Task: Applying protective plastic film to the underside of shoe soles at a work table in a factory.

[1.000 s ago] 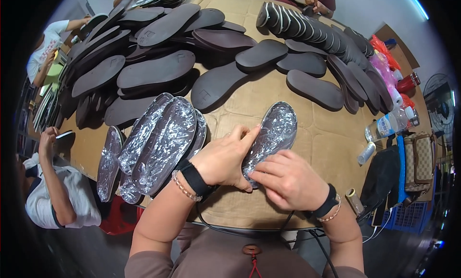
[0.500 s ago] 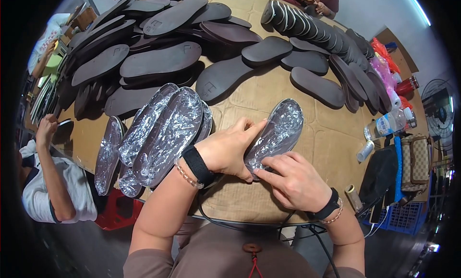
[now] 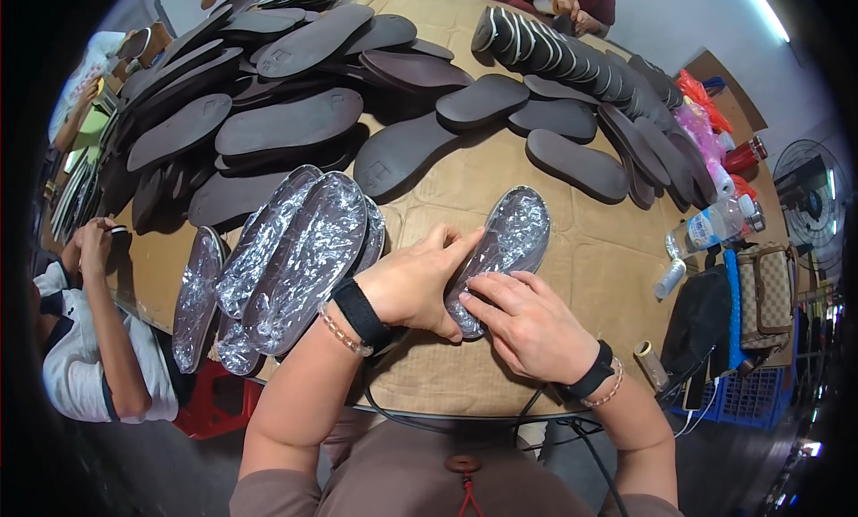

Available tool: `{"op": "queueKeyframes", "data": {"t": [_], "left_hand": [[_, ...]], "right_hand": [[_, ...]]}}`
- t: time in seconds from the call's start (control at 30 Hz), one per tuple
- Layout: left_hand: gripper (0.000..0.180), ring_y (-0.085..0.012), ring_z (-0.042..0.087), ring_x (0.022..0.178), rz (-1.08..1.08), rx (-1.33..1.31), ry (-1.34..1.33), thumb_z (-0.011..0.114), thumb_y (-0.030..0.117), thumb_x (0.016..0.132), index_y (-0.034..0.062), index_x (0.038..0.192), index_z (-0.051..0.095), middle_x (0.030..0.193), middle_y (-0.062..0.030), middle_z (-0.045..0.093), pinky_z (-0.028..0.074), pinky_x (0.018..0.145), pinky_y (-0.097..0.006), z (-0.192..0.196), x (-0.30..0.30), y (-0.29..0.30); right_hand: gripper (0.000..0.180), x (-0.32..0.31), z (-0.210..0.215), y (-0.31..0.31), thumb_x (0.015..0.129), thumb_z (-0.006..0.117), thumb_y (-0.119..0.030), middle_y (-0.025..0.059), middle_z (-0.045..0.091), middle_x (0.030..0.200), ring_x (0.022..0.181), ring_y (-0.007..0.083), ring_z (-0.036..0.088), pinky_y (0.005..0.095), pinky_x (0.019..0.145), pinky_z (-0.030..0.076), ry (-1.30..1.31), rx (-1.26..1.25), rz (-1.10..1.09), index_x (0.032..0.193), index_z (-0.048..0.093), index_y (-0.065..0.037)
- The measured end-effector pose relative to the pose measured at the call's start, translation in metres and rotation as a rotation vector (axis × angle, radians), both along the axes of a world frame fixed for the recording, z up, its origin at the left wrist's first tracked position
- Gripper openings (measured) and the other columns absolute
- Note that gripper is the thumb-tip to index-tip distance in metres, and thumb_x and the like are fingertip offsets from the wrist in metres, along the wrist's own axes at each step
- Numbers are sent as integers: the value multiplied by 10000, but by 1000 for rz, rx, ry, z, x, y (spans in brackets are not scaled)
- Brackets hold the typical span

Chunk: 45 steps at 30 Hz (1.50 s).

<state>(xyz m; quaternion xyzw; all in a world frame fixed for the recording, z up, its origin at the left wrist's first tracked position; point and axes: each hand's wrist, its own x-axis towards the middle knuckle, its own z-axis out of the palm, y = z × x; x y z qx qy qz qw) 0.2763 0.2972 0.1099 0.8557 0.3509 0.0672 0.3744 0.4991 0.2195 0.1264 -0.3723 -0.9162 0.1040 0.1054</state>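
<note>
A dark shoe sole wrapped in clear plastic film (image 3: 517, 220) lies at a slant on the cardboard-covered table in front of me. My left hand (image 3: 413, 280) grips it along its left edge, thumb at the near end and index finger stretched up the side. Across its lower half lies my right hand (image 3: 536, 325), fingers fairly flat on the film. Left of my left wrist, several film-wrapped soles (image 3: 308, 262) are stacked, and another wrapped sole (image 3: 195, 298) leans beside them.
Bare dark soles (image 3: 290, 122) are heaped at the far left, with more soles (image 3: 576, 164) beyond my hands. A row of soles (image 3: 545, 52) stands far right. A plastic bottle (image 3: 710, 226), small film roll (image 3: 651, 365) and bag (image 3: 767, 289) sit right. Co-workers' hands (image 3: 565, 3) are across the table.
My right hand's fingers have slid up from the sole's near end and flattened over the film. My left hand keeps its hold. The view has shifted slightly.
</note>
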Motion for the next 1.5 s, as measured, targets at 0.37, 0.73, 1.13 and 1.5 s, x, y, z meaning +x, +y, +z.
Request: {"op": "queueKeyframes", "data": {"t": [0.37, 0.73, 1.13, 1.5], "left_hand": [[1289, -412, 594, 1217, -6, 4, 27, 983, 318, 577, 81, 1626, 273, 1412, -222, 446, 540, 1017, -417, 3, 0, -1], [1256, -389, 614, 1186, -3, 29, 49, 971, 332, 597, 122, 1629, 288, 1392, -199, 460, 547, 1000, -409, 4, 3, -2], [817, -366, 640, 1088, 57, 34, -59, 813, 518, 846, 92, 1487, 540, 1239, -199, 597, 539, 932, -412, 0, 5, 6], [538, -386, 513, 1383, 87, 254, -330, 499, -2, 962, 4, 1500, 495, 1545, -221, 490, 422, 1149, -412, -24, 18, 12]], "right_hand": [[557, 35, -2, 34, 953, 617, -197, 216, 504, 1519, 1419, 346, 482, 513, 1241, 289, -17, -82, -207, 1446, 521, 45], [625, 46, -28, 57, 1015, 571, -296, 242, 401, 1605, 1507, 370, 367, 528, 1260, 236, -18, 15, -378, 1501, 442, 75], [697, 45, -39, 51, 980, 611, -307, 259, 379, 1612, 1524, 387, 337, 517, 1257, 254, 20, -31, -333, 1531, 402, 64], [653, 26, -4, 24, 926, 654, -249, 237, 467, 1551, 1485, 349, 409, 535, 1237, 287, 55, 57, -189, 1480, 480, 52]]}}
